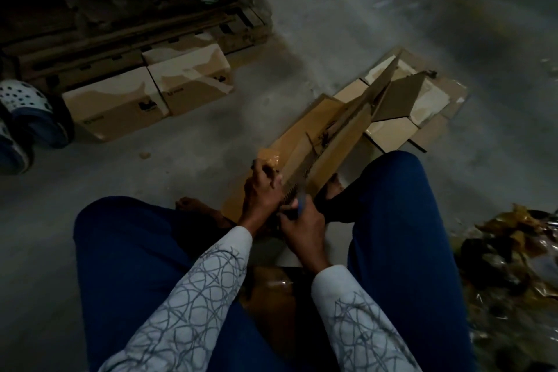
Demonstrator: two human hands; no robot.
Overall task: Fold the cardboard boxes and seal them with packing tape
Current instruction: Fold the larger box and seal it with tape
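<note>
Centrally, item one: cardboard box (332,130), half-folded with flaps raised. It lies on the concrete floor (151,175) between the person's knees and reaches toward the upper right. Brown packing tape (270,158) shines on its near corner.

Left hand (261,190): fingers curled round the box's near edge, just beside the tape.

Right hand (302,228): fingers closed round a small blue tool (302,205) held against the box's toothed edge. What the tool is cannot be told.

The right knee (398,178) hides part of the box's near side.

Surroundings:
- Two made-up boxes (151,93) sit side by side on the floor, upper left, well apart from the hands.
- Behind them is a dark stack of flat cartons (120,36).
- Flat cardboard sheets (422,106) lie under and beyond the box's far end.
- Spotted sandals (24,118) sit at the left edge.
- A heap of crumpled tape and film (513,275) lies at the right edge, beside the right leg.
- A brown glossy object (271,293) lies between the thighs, below the wrists, too dark to identify.
</note>
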